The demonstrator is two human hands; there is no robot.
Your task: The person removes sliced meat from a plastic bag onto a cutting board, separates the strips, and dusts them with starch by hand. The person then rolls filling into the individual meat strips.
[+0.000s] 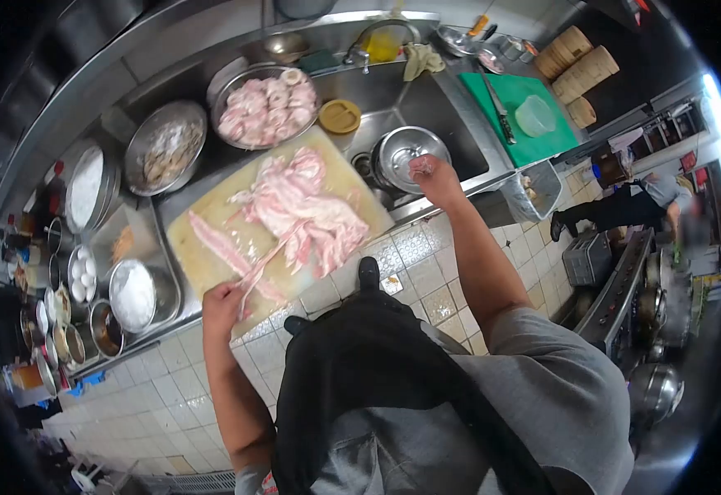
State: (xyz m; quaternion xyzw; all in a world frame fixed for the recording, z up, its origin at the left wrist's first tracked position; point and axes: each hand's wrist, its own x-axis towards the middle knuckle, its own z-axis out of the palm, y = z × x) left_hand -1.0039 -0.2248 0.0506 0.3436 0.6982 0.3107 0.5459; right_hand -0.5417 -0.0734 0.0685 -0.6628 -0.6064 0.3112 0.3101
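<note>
Pale pink raw meat (294, 198) lies in a loose heap on a yellowed cutting board (199, 268). At the board's near left edge, my left hand (224, 305) is closed on the end of a thin meat strip (263, 266) that stretches back toward the heap. A separate long meat piece (216, 241) lies beside that strip. My right hand (436, 183) is over the rim of a steel bowl (393, 153) in the sink, its fingers curled around a small pinkish bit that I cannot make out clearly.
A bowl of meat chunks (265, 107) and a colander (166, 147) stand behind the board. Left are bowls of white powder (133, 295) and eggs (82, 274). A knife (499, 109) lies on a green board (476, 82). Another person (641, 202) stands at far right.
</note>
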